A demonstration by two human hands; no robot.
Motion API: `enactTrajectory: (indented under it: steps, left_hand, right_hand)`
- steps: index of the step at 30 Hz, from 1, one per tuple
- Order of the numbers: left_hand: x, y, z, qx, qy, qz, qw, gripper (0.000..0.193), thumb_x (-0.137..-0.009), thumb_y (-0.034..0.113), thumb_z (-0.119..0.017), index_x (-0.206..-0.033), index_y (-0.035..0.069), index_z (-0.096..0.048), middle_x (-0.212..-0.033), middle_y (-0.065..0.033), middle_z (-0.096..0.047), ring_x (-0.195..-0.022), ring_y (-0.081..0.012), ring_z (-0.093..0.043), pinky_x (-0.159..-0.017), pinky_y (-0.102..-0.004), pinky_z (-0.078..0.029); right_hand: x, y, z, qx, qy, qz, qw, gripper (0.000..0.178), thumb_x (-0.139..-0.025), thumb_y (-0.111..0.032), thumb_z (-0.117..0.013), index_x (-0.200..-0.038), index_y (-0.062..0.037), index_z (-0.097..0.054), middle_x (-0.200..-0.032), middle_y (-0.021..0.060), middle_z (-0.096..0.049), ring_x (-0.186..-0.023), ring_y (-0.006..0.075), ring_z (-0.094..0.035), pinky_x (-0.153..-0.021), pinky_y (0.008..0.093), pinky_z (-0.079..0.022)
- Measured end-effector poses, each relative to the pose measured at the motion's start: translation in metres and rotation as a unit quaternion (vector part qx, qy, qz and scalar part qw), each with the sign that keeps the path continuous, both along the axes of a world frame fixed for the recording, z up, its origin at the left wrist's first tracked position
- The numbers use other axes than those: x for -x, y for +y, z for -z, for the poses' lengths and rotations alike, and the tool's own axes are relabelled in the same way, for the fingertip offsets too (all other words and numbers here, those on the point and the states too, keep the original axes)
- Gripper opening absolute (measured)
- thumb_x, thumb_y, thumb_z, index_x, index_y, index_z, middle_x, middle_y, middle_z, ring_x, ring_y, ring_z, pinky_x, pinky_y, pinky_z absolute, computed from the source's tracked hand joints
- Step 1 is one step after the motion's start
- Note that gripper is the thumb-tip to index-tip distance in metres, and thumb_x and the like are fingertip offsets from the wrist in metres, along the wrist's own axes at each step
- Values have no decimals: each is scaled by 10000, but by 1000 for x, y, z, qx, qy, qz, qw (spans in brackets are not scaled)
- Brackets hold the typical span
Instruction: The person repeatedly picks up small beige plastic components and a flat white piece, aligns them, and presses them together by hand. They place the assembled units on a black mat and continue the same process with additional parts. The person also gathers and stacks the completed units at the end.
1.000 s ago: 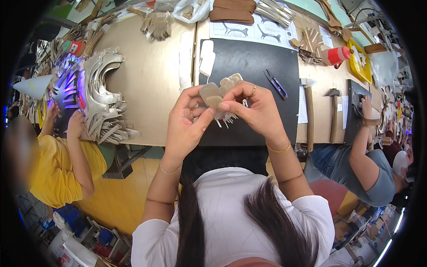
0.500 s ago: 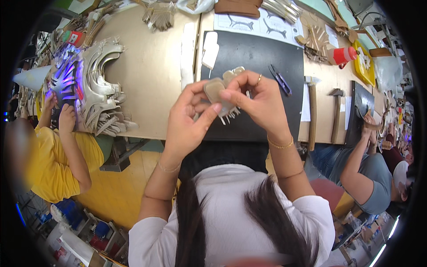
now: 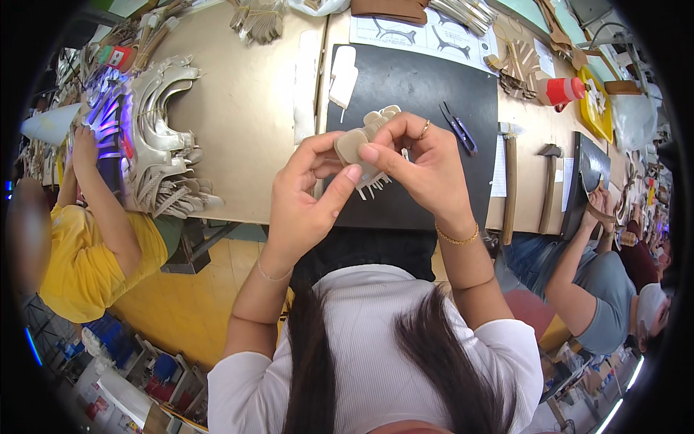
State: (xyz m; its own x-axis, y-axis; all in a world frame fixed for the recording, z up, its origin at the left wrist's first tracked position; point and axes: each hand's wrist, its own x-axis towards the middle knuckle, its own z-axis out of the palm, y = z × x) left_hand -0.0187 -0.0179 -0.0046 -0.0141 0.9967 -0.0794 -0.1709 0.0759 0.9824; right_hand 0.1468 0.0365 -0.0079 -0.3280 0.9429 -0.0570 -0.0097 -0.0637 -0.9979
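Over a black mat (image 3: 426, 83), both hands meet on a small beige flat piece (image 3: 350, 146) with rounded ends. My left hand (image 3: 305, 195) grips its lower left side between thumb and fingers. My right hand (image 3: 426, 165) pinches its right edge, thumb tip on the face. Behind and below it show more rounded beige pieces (image 3: 374, 118) and thin pale strips (image 3: 374, 186), partly hidden by my fingers; whether these are held or lie on the mat I cannot tell.
White oblong pieces (image 3: 343, 81) lie at the mat's left edge, dark thread snips (image 3: 458, 129) at its right. Two hammers (image 3: 509, 184) (image 3: 549, 188) rest farther right, near a red-capped bottle (image 3: 560, 91). Silvery curved parts (image 3: 155, 130) pile up at left. People work on both sides.
My hands keep their grip, and the beige piece has tilted slightly between them. At left, the person in yellow has moved a hand up and away; the whole view has shifted a little.
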Motion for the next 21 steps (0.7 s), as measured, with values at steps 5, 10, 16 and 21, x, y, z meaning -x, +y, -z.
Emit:
enactTrajectory:
  steps: [5, 10, 16, 21]
  left_hand:
    - [-1, 0, -1, -7, -8, -31, 999, 270, -915, 47, -639, -1154, -58, -571, -1068, -121, -667, -966, -151, -645, -869, -279, -508]
    - [-1, -2, -1, -9, 0, -35, 999, 238, -921, 45, -631, -1130, -59, -590, -1047, -114, -671, -956, -140, -641, -864, -270, -505]
    - [-3, -4, -3, 1, 11, -38, 999, 231, -920, 39, -628, -1125, -60, -597, -1031, -102, -672, -938, -131, -641, -849, -260, -503]
    - [-4, -2, -5, -2, 14, -41, 999, 230, -918, 38, -629, -1122, -64, -597, -1032, -96, -672, -939, -125, -638, -846, -257, -502]
  right_hand:
    - [1, -2, -1, -8, 3, -5, 1000, 185, -820, -143, -774, -803, -15, -642, -694, -21, -608, -617, 17, -512, -557, 177, -413]
    - [2, -5, -1, -12, -6, -1, 1000, 189, -818, -143, -778, -799, -16, -639, -689, -23, -608, -616, 13, -518, -547, 174, -416]
    - [1, -5, 2, -13, 15, 4, 1000, 192, -817, -143, -778, -807, -22, -629, -708, -23, -601, -615, 13, -515, -543, 173, -413]
    - [1, -3, 6, -12, 14, 4, 1000, 192, -823, -162, -776, -847, -27, -641, -745, -22, -602, -628, 16, -500, -561, 178, -412]
